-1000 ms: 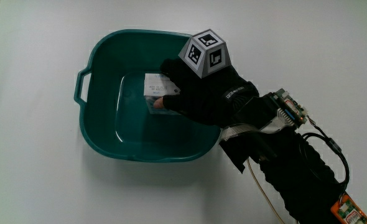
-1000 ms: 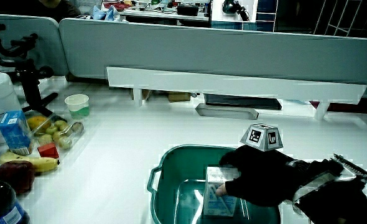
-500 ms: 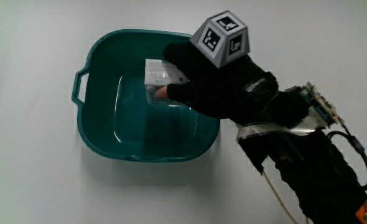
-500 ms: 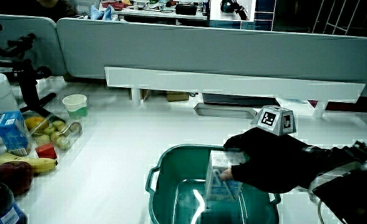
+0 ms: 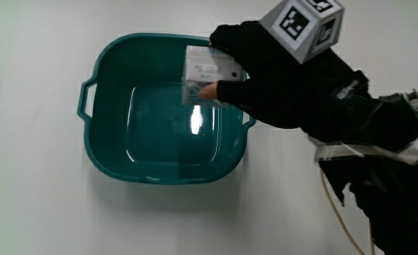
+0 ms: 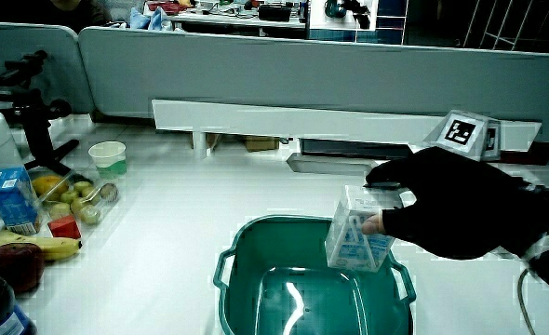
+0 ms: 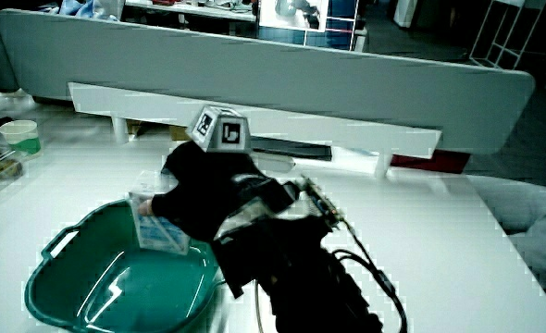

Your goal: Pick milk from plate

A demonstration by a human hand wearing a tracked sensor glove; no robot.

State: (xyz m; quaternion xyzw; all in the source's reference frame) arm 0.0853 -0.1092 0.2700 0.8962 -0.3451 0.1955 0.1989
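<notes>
The hand (image 5: 280, 85) in its black glove, with the small patterned cube (image 5: 304, 25) on its back, grips a small white and blue milk carton (image 5: 207, 76): the thumb presses the carton's nearer face and the fingers wrap over its top. In both side views the carton (image 6: 356, 237) hangs in the air, tilted, clear of the basin's floor and over the basin's rim on the hand's side (image 7: 157, 227). The black-sleeved forearm (image 5: 379, 163) runs back from the hand toward the person, with pale cables along it.

Under the hand and carton sits a teal plastic wash basin with handles (image 5: 110, 149), on the white table (image 5: 39, 212). Its glossy floor holds nothing.

In a side view, well away from the hand along the table's edge, lie a yellow banana (image 6: 42, 247), a dark red apple (image 6: 12, 265), a small blue carton (image 6: 14, 198) and a clear tray of green fruit (image 6: 79, 200). Farther from the person than these stands a pale cup with a green band (image 6: 108, 158). Farther still, a long white shelf-like bar (image 6: 293, 121) runs in front of the low grey partition (image 6: 256, 65).
</notes>
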